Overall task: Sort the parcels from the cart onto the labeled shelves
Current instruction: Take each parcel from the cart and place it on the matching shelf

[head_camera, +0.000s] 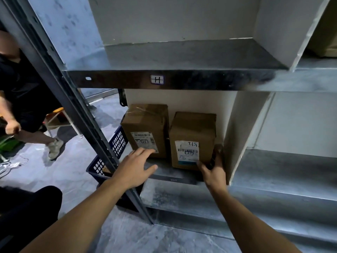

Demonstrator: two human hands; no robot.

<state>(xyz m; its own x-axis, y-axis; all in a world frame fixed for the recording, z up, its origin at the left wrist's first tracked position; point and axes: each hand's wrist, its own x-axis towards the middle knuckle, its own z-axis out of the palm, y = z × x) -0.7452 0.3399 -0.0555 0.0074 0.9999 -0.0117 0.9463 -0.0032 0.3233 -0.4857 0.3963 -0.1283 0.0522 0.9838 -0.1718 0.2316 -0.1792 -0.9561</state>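
Two brown cardboard parcels stand side by side on a low metal shelf (164,173), under the shelf whose front edge bears an "H" label (157,79). The left parcel (145,125) has a white shipping label; my left hand (135,168) is open, its fingertips touching that parcel's lower front. The right parcel (193,136) also carries a white barcode label. My right hand (215,169) grips its lower right corner, thumb on the front and fingers along the side next to the white divider (235,136).
A dark blue plastic basket (109,157) sits on the floor left of the shelf post (76,114). Another person in black stands at far left (21,99). The upper shelf bay (173,53) and the bay to the right (291,161) hold nothing visible.
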